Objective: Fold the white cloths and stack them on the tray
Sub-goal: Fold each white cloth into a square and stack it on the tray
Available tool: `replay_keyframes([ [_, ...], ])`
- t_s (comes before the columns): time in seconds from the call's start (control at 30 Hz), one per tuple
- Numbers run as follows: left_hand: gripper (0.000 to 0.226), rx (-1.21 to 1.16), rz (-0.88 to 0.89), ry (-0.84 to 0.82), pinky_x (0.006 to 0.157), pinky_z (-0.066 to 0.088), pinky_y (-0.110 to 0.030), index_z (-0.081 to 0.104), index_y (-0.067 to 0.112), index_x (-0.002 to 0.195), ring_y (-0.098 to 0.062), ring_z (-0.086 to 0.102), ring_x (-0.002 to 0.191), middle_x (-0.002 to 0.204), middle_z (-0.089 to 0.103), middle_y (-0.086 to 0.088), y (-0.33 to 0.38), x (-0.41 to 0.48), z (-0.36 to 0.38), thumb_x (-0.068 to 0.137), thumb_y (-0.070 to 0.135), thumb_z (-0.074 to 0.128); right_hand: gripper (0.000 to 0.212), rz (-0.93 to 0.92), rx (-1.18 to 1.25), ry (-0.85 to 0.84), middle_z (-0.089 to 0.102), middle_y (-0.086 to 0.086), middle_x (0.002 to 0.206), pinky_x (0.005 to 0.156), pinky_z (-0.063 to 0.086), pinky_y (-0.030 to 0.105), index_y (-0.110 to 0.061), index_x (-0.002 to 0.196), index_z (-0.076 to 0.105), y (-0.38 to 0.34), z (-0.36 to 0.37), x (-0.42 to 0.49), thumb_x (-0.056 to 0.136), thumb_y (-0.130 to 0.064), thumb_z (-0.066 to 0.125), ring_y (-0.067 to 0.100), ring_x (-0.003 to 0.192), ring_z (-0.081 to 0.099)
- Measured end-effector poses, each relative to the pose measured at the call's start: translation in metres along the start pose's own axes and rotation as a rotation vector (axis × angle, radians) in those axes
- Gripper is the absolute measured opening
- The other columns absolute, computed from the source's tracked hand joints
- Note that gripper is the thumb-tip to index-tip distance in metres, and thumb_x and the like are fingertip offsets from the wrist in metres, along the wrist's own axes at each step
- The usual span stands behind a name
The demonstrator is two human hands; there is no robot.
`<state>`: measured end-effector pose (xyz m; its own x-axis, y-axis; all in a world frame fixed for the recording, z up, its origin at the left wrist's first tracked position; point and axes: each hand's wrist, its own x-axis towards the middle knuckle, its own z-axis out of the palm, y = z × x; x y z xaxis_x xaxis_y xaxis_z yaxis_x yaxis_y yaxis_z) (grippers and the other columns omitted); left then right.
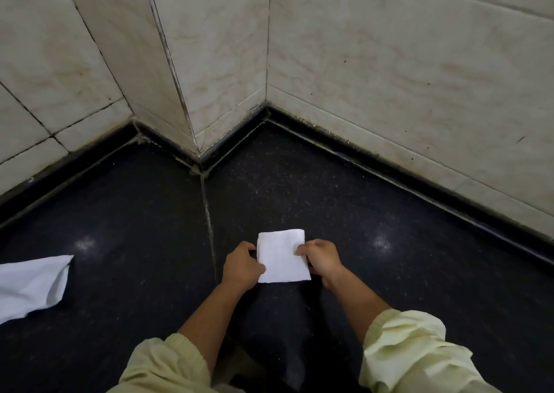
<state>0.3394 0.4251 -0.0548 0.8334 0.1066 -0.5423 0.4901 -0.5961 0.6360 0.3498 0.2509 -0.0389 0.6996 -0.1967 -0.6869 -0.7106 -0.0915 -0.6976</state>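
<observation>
A small white cloth (pixel 281 256), folded into a neat rectangle, sits in the lower middle of the head view over the dark counter. My left hand (pixel 241 265) pinches its left edge and my right hand (pixel 322 257) pinches its right edge, fingers curled over the fabric. A second white cloth (pixel 31 284) lies crumpled and unfolded at the far left edge of the counter, partly cut off by the frame. No tray is in view.
The dark speckled counter (pixel 374 272) runs into a corner of cream tiled walls (pixel 389 77). A grout seam (pixel 209 221) crosses the counter just left of my hands. My pale yellow sleeves (pixel 410 347) fill the bottom of the frame.
</observation>
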Motion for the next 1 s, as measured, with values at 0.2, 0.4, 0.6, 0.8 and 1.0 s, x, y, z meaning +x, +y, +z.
replay_keyframes([
  [0.2, 0.047, -0.427, -0.175, -0.054, 0.086, 0.057, -0.039, 0.057, 0.006, 0.120, -0.024, 0.066, 0.095, 0.108, 0.066, -0.014, 0.003, 0.000, 0.002, 0.078, 0.021, 0.071, 0.010, -0.049, 0.129, -0.152, 0.068, 0.017, 0.104, 0.083, 0.055, 0.044, -0.009, 0.088, 0.056, -0.007, 0.000, -0.012, 0.081, -0.009, 0.063, 0.031, 0.095, 0.066],
  [0.4, 0.022, -0.767, -0.217, -0.289, 0.079, 0.055, -0.031, 0.062, 0.010, 0.107, -0.024, 0.067, 0.097, 0.107, 0.068, -0.012, 0.012, -0.018, 0.005, 0.089, 0.022, 0.061, 0.026, -0.054, 0.238, -0.240, 0.068, 0.016, 0.104, 0.080, 0.056, 0.043, -0.001, 0.108, 0.060, -0.014, -0.010, -0.026, 0.083, -0.007, 0.058, 0.031, 0.098, 0.066],
  [0.6, 0.027, -0.925, -0.218, -0.364, 0.088, 0.054, -0.038, 0.064, 0.009, 0.111, -0.027, 0.066, 0.100, 0.108, 0.069, -0.013, 0.015, -0.033, 0.014, 0.084, 0.013, 0.062, 0.045, -0.050, 0.271, -0.227, 0.066, 0.024, 0.115, 0.079, 0.056, 0.041, 0.005, 0.119, 0.059, -0.006, -0.032, -0.040, 0.077, -0.012, 0.057, 0.034, 0.097, 0.065],
  [0.8, 0.027, -0.883, -0.179, -0.409, 0.079, 0.057, -0.042, 0.064, 0.006, 0.107, -0.030, 0.065, 0.098, 0.110, 0.067, -0.016, 0.023, -0.049, 0.027, 0.081, 0.006, 0.063, 0.023, -0.039, 0.303, -0.150, 0.067, 0.014, 0.095, 0.062, 0.054, 0.033, 0.000, 0.099, 0.063, 0.019, -0.064, -0.056, 0.078, -0.005, 0.054, 0.028, 0.085, 0.066],
  [1.0, 0.039, -0.750, -0.058, -0.479, 0.081, 0.057, -0.043, 0.059, 0.017, 0.116, -0.030, 0.064, 0.103, 0.115, 0.065, -0.012, 0.056, -0.067, 0.041, 0.080, 0.006, 0.065, 0.014, -0.072, 0.412, -0.052, 0.065, 0.011, 0.090, 0.054, 0.052, 0.030, -0.005, 0.093, 0.058, 0.036, -0.101, -0.078, 0.080, 0.000, 0.055, 0.025, 0.080, 0.064],
])
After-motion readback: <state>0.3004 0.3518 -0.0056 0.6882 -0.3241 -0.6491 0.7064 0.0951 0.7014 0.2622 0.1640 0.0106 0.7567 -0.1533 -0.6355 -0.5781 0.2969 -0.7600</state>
